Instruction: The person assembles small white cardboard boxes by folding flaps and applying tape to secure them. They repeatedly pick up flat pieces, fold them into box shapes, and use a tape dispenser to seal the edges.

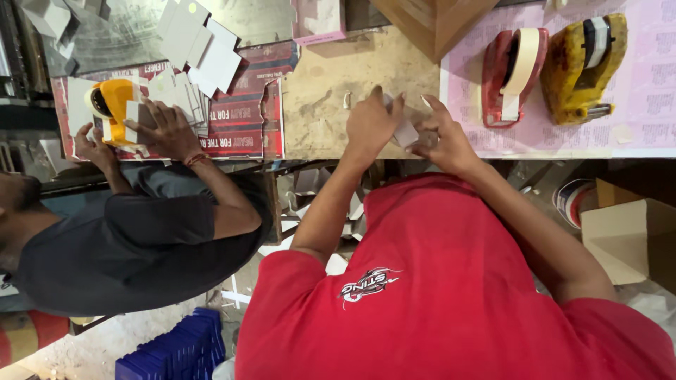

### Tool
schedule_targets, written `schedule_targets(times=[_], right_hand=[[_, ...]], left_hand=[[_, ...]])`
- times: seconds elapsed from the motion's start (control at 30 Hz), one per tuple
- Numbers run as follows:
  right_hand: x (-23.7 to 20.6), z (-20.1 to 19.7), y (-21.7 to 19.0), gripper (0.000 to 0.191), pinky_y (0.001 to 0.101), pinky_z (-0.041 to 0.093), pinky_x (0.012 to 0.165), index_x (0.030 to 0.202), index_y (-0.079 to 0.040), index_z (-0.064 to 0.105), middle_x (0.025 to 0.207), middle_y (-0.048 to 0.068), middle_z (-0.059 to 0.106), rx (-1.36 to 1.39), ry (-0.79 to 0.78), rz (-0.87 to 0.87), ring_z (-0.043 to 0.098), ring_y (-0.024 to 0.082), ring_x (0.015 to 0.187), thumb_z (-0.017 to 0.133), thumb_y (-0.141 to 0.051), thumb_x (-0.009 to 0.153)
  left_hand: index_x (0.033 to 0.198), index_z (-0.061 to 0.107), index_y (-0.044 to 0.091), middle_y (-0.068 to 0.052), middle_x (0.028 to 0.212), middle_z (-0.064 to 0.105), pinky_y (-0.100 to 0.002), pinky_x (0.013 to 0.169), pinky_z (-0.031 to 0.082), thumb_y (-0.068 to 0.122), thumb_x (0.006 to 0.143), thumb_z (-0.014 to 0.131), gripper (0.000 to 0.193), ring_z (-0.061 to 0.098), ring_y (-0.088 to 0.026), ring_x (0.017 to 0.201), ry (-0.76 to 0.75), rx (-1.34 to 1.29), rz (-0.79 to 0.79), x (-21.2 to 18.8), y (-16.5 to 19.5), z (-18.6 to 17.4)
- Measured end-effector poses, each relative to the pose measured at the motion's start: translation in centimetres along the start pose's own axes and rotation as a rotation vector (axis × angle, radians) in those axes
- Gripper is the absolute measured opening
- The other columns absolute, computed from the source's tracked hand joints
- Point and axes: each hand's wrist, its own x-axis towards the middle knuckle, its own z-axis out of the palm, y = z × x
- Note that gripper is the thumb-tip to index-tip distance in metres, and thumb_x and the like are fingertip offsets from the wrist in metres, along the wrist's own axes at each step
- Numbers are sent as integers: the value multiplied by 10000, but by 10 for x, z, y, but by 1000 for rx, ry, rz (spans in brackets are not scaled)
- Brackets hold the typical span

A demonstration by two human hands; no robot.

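The small white card piece (406, 132) sits at the near edge of the desk (331, 84), in the middle of the scene, held between the person's two hands. The left hand (372, 121) curls over it from the left, fingers clenched on its edge. The right hand (445, 141) meets it from the right with fingers bent around the piece; how firmly they pinch it I cannot tell.

Just right of the hands lies a pink printed sheet (648, 91) covering the desk. On it stand two tape dispensers side by side: a red one (496, 77) loaded with a pale roll, and farther right a worn yellow one (574, 67) with a dark-and-white roll.

Below the desk edge at the right, an open brown cardboard box (623, 239) stands; what is in it is hidden. A tape roll (572, 200) lies just left of the box.

To the left, a red printed sheet (243, 116), torn at its right edge, lies on the desk. A co-worker in a dark shirt (134, 246) holds an orange tape dispenser (116, 102) there with both hands. Loose white cards (201, 46) fan out beyond it. Near left, a stack of blue flat packs (176, 352) rests on the floor.
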Motion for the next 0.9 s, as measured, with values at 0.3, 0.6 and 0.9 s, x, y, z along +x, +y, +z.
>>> schedule_targets(times=[0.3, 0.6, 0.9], right_hand=[[15, -1, 17, 850, 275, 563, 878, 1665, -115, 175, 1054, 36, 639, 504, -24, 93, 646, 101, 971, 593, 109, 960], [28, -8, 6, 744, 266, 542, 860, 1629, -113, 319, 1036, -20, 602, 727, -96, 104, 613, 69, 927, 616, 74, 973], [36, -8, 9, 744, 291, 594, 870, 1591, -97, 373, 1026, -30, 625, 777, -135, 125, 639, 72, 900, 633, 125, 931]], left_hand=[[874, 656, 104, -69, 938, 661, -453, 957, 415, 239, 923, 658, 143, 598, -284, 1024, 321, -21, 681, -8, -6, -6], [803, 643, 118, -40, 821, 616, -450, 817, 429, 234, 908, 694, 164, 580, -284, 887, 293, -5, 701, 1, -15, 6], [814, 653, 126, -25, 825, 615, -455, 790, 406, 320, 849, 737, 215, 576, -271, 906, 294, 13, 685, 0, -15, 11]])
